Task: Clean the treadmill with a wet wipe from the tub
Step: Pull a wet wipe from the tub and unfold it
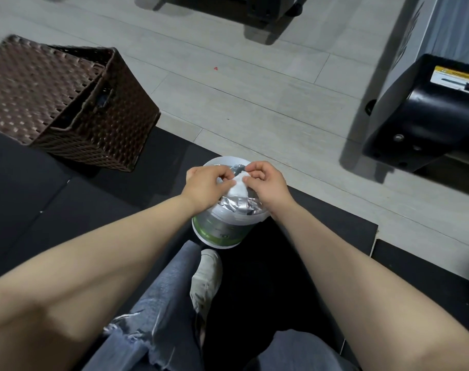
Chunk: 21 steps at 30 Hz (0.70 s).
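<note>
Both my hands are down over the open tub (222, 231), which stands on the black mat just ahead of my shoe (205, 279). My left hand (209, 184) and right hand (265, 183) sit side by side above its mouth, fingers curled, each pinching the white wipe (237, 187) that pokes up between them out of the crumpled foil liner (228, 207). The wipe lies right under my fingertips, equally near to both hands, and it stands roughly upright out of the tub, so I judge the pull should go straight up along that line. The treadmill (426, 113) lies well off to the right of my right hand, so that arm has the shorter reach to it. A wicker basket (67, 103) sits well to the left of my left hand.
</note>
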Tool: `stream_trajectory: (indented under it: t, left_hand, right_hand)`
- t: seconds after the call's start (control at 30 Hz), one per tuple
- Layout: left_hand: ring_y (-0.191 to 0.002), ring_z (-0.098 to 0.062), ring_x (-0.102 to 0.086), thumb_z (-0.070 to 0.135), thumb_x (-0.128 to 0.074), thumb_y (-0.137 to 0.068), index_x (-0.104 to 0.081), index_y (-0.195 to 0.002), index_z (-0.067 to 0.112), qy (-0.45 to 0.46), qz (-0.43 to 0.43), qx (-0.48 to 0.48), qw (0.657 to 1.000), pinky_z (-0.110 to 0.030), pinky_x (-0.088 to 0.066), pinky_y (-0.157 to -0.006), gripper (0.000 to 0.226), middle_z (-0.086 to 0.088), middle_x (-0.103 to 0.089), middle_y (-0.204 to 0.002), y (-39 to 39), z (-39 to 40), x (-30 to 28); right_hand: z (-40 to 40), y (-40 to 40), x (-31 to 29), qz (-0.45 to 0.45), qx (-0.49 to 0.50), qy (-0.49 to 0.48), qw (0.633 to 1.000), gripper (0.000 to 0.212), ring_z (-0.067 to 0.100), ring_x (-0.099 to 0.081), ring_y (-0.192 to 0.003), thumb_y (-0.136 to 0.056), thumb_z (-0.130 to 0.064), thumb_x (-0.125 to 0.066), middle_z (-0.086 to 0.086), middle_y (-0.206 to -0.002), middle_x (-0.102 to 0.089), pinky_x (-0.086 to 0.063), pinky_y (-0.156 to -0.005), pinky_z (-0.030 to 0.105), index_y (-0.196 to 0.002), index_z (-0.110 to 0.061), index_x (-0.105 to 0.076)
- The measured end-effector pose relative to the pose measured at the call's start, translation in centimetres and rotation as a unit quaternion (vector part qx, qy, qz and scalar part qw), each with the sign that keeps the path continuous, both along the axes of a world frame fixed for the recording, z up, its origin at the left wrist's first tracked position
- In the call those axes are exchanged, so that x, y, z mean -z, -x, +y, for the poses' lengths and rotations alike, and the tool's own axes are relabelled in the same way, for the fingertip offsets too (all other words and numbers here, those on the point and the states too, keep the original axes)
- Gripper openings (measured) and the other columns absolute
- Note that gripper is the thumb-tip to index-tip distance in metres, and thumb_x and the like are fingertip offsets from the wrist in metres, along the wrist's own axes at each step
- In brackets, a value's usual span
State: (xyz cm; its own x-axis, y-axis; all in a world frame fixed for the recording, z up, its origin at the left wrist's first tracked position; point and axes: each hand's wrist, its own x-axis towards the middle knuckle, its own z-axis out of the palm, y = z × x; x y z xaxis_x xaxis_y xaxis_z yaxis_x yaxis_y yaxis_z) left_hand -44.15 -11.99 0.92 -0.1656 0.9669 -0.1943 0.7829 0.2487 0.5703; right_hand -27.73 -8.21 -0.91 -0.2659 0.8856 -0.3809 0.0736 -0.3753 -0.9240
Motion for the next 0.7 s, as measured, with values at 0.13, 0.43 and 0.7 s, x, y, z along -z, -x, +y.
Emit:
stream_trajectory:
  t: [0.13,0.43,0.7]
  left_hand:
    - [-0.072,-0.005,-0.049,0.037,-0.062,-0.095,-0.061,-0.079,0.030,-0.018,-0.012,-0.017,1.000,-0.043,-0.039,-0.104,0.017,0.014,-0.055,-0.059,-0.4,-0.1,0.2]
    - [-0.068,-0.006,-0.056,0.032,-0.051,-0.099,-0.050,-0.076,0.026,0.004,-0.086,-0.077,0.993,-0.044,-0.051,-0.092,0.024,0.002,-0.059,-0.061,-0.8,0.3,-0.5]
    - [-0.092,-0.026,-0.047,0.031,-0.043,-0.104,-0.043,-0.079,0.030,0.008,-0.081,-0.078,0.994,-0.039,-0.050,-0.080,0.025,0.001,-0.053,-0.066,0.1,0.3,0.0]
  right_hand:
    - [0.5,-0.5,0.3,-0.044,0.040,0.002,0.998,0.009,0.012,-0.058,-0.061,-0.086,-0.009,-0.071,-0.004,-0.070,-0.062,-0.052,-0.069,0.031,-0.086,-0.017,-0.067]
    - [1.3,-1.8,0.6,-0.079,0.077,-0.014,0.994,0.012,0.007,-0.052,-0.064,-0.090,-0.023,-0.069,-0.004,-0.074,-0.060,-0.045,-0.066,0.024,-0.081,-0.018,-0.064]
    - [2.7,-4.8,1.1,-0.097,0.264,-0.018,0.959,0.004,0.010,-0.054,-0.081,-0.098,-0.019,-0.051,-0.010,-0.085,-0.055,-0.044,-0.076,0.023,-0.099,-0.016,-0.053]
